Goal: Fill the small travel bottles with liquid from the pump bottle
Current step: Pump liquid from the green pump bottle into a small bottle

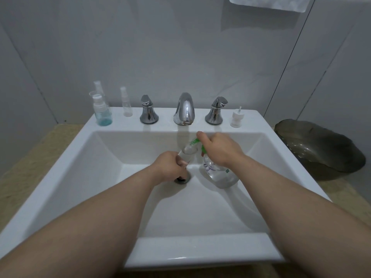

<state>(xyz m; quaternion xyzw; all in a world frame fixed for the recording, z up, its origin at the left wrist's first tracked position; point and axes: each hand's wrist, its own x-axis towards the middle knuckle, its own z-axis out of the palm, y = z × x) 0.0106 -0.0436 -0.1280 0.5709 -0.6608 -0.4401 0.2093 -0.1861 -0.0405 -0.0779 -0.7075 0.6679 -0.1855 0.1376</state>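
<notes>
Travel bottle (187, 151) gripped in left hand (170, 166); pump bottle (219, 174), at its 3 o'clock, gripped in right hand (219, 150).

The setting is a bathroom. A white rectangular ceramic sink (200, 249) is set into a beige countertop (26, 161). On its rear ledge, a chrome spout (184, 109) stands between two chrome tap handles (148, 112), with small spray bottles (126, 103) toward the left end. A metal drain (183, 179) sits in the basin floor. Pale panelled walls (160, 47) enclose the area. A white towel (271, 4) hangs at the top.
</notes>
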